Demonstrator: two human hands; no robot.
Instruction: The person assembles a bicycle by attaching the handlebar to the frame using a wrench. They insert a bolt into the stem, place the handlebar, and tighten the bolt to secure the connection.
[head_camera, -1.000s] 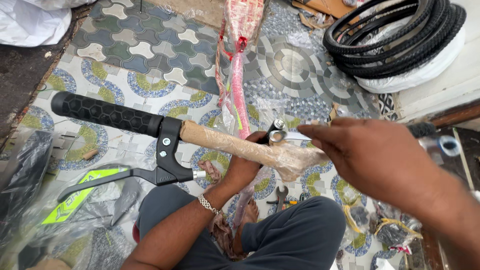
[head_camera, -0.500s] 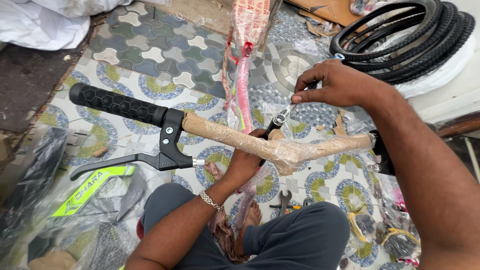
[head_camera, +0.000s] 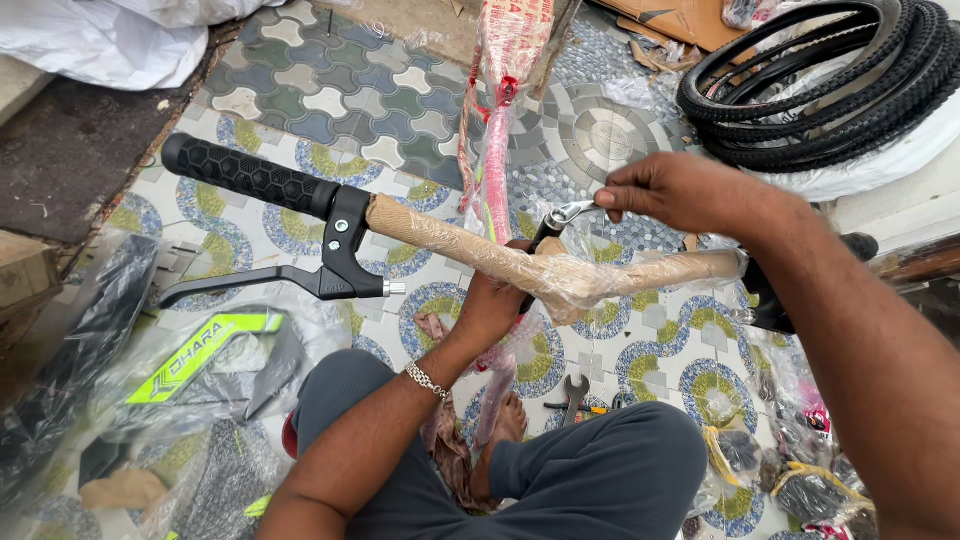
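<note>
One handlebar (head_camera: 450, 235), paper-wrapped, long axis running left-right w/ a slight downward tilt to the right, black grip (head_camera: 245, 175) pointing upper left, held over the tiled floor (head_camera: 330, 95). One brake lever (head_camera: 270, 285) hangs under it. Left hand (head_camera: 495, 300) is curled around the bar's middle from below. Right hand (head_camera: 680, 190) pinches a small silver wrench (head_camera: 565, 213) btwn fingertips just above the center. Two tires (head_camera: 830, 80) stacked at the floor's top right corner, one spanner (head_camera: 573, 397) on the tiles by the knee.

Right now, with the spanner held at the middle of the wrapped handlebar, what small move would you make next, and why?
Probably swing the spanner a short arc with the right hand. Its head sits at the handlebar centre, where the left hand steadies the wrapped bar from below; the bolt itself is hidden, so I cannot tell how tight it is.
</note>
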